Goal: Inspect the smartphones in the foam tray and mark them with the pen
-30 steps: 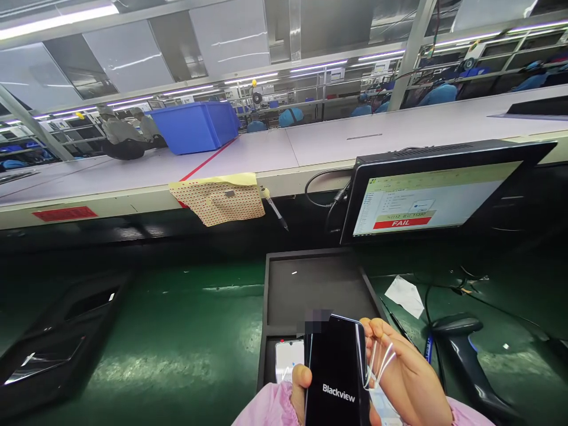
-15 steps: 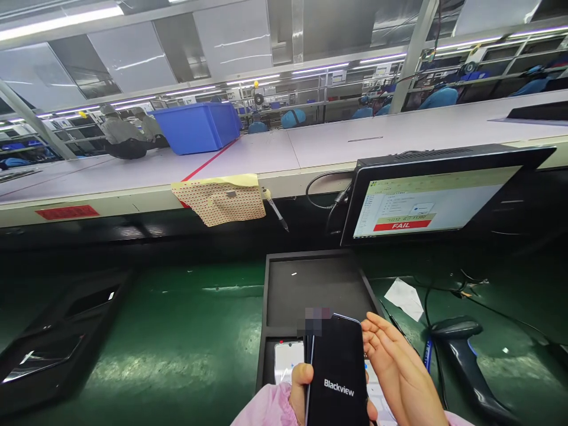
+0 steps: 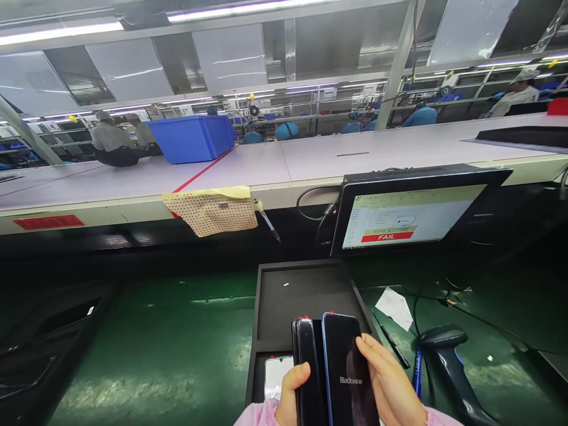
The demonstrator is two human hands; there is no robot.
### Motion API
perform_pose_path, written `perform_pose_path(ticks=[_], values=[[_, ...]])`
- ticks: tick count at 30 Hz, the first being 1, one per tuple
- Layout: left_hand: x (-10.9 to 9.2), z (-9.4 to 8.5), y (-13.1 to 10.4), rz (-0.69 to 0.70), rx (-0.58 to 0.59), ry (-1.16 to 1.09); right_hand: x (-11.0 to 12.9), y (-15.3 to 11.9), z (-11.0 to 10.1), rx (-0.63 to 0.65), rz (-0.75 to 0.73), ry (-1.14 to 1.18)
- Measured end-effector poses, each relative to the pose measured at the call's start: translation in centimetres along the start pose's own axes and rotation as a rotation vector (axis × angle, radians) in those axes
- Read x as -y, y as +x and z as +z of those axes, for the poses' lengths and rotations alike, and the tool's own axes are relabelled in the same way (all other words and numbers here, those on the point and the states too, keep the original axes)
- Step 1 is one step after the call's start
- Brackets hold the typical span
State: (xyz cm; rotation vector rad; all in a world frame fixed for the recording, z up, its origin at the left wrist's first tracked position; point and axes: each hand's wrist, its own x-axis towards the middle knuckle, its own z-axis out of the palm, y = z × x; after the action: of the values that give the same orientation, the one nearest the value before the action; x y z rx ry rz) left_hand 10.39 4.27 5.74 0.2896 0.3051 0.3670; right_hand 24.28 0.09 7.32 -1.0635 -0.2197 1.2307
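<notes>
Gripping a stack of dark phones [image 3: 307, 355] in the left hand [image 3: 290, 390], with the thumb pressed against the left side and the other fingers hidden. Just right of that stack, at a slight angle to it, a blue-edged phone [image 3: 348, 355] with "Blackview" in pale letters on a black screen. Along its right edge, the right hand [image 3: 393, 378], fingers close together and slightly bent, touching the phone toward its upper end; impossible to tell whether pinching or only resting there. Pink sleeves [image 3: 260, 414] at both wrists. Behind the phones in view, a black tray [image 3: 302, 296] on a green work surface [image 3: 168, 343], with a white-screened phone [image 3: 276, 376] in the nearer compartment, partly covered by the left hand. Right of the tray, a thin black tool [image 3: 391, 340], a scrap of white paper [image 3: 394, 307], a blue pen-like item [image 3: 418, 373] and a black handheld scanner [image 3: 452, 367]. Farther back, a monitor [image 3: 412, 216] showing "FAIL" on a red band. Hanging from a pale counter [image 3: 266, 163], a dotted yellowish sheet [image 3: 210, 213], with a pen [image 3: 268, 220] beside it. On the counter, a blue bin [image 3: 190, 139].
</notes>
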Motion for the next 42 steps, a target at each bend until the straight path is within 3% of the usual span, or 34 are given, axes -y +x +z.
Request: perform_pose_path(ticks=[4,8,11,14,17,19,24,26,33,42], values=[[-0.5,-1.0,0.2,0.062,0.077,-0.056,3.1,4.0,0.1,0.016,-0.006,-0.261],[-0.9,-3.0,1.1,0.184,0.016,-0.106,5.5,10.4,0.8,-0.079,-0.04,-0.505],[-1.3,-3.2,1.5,0.243,-0.008,-0.16,6.1,14.5,1.5,-0.175,-0.098,-0.709],[-1.7,-2.9,1.7,0.235,0.025,-0.197,5.6,16.2,2.3,-0.233,-0.152,-0.885],[-1.8,-2.8,1.7,0.215,0.06,-0.205,4.3,15.1,3.1,-0.213,-0.248,-1.012],[-1.8,-3.0,1.8,0.207,0.063,-0.214,3.5,13.3,4.0,-0.11,-0.336,-1.064],[-1.2,-3.7,1.8,0.121,0.025,-0.187,2.7,8.1,6.3,0.451,-0.378,-1.076],[-0.9,-4.1,1.8,0.059,0.05,-0.152,2.6,6.8,7.0,0.569,-0.405,-1.041],[-0.7,-4.0,1.6,-0.01,0.106,-0.069,1.7,5.7,6.7,0.525,-0.536,-0.959],[-0.8,-4.4,1.7,-0.052,0.154,-0.087,2.2,4.7,5.4,0.474,-0.563,-0.894]])
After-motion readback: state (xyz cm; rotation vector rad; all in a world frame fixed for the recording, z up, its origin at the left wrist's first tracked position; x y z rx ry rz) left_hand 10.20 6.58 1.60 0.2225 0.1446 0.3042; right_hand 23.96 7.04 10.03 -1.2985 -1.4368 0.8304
